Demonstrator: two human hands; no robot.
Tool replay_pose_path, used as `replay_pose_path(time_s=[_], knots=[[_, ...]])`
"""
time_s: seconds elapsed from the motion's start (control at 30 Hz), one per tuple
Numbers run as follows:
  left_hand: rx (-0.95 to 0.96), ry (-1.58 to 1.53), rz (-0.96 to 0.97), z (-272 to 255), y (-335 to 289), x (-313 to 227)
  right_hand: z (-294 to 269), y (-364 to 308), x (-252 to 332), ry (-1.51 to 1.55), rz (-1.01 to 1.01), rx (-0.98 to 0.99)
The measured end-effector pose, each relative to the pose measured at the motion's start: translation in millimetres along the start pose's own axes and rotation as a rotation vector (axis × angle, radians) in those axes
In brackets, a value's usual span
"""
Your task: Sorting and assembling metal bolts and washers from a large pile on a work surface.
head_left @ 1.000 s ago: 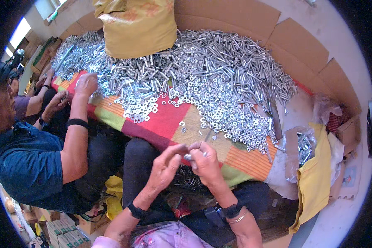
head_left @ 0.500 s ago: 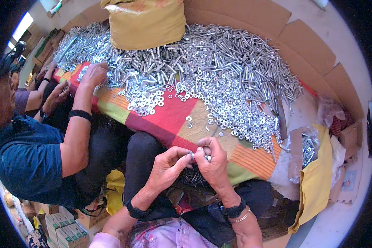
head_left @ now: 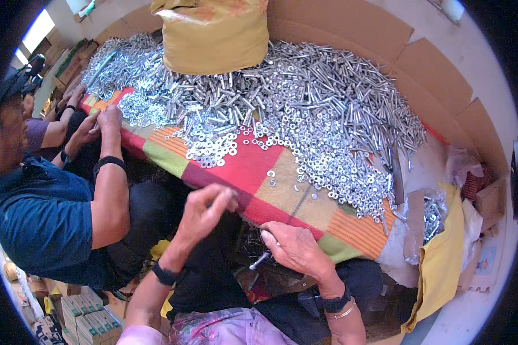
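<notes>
My left hand (head_left: 207, 210) is smeared by motion near the front edge of the checkered cloth (head_left: 259, 213); its fingers look bent, but whether they hold anything is unclear. My right hand (head_left: 296, 248) is at the cloth's edge, back upward, fingers curled under and their tips hidden. Just below its thumb side is a silvery bolt (head_left: 260, 260); I cannot tell whether the hand still touches it. Beyond, on the cloth, lie loose flat washers (head_left: 210, 150), a wide spread of nuts (head_left: 339, 175) and a heap of metal bolts and sleeves (head_left: 339, 80).
A yellow sack (head_left: 216, 40) stands on the heap, with cardboard walls (head_left: 339, 26) behind. At right are a yellow bag (head_left: 434, 270) and a clear bag of hardware (head_left: 433, 218). A co-worker in a dark blue shirt (head_left: 40, 218) sits at left; stacked small boxes (head_left: 89, 316) stand lower left.
My hands, together before, are now apart: the left has moved left and up, the right slightly down. A bolt now shows below the right hand. The co-worker's hands have come together.
</notes>
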State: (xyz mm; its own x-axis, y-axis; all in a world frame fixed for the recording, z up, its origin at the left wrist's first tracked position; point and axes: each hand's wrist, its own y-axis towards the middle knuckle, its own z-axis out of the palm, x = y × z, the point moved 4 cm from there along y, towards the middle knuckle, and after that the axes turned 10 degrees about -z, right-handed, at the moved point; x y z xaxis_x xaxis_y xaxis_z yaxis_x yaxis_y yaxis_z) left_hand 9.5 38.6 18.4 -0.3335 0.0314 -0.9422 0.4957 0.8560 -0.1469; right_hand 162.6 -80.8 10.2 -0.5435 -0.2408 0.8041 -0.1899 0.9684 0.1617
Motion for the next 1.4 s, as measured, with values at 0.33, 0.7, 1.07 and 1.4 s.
replay_pose_path(time_s=[0.33, 0.7, 1.07, 1.4], knots=[[-0.498, 0.597, 0.443, 9, 151, 1, -9, 7, -16, 0.583, 0.42, -0.169], [-0.208, 0.338, 0.165, 24, 133, 7, -13, 8, -33, 1.178, 0.376, -0.446], [0.124, -0.694, -0.076, 73, 34, 12, 0, 11, -49, 1.034, 0.371, -0.547], [-0.052, -0.119, 0.175, 62, 20, 1, 5, 8, -47, 1.366, 0.493, -0.555]])
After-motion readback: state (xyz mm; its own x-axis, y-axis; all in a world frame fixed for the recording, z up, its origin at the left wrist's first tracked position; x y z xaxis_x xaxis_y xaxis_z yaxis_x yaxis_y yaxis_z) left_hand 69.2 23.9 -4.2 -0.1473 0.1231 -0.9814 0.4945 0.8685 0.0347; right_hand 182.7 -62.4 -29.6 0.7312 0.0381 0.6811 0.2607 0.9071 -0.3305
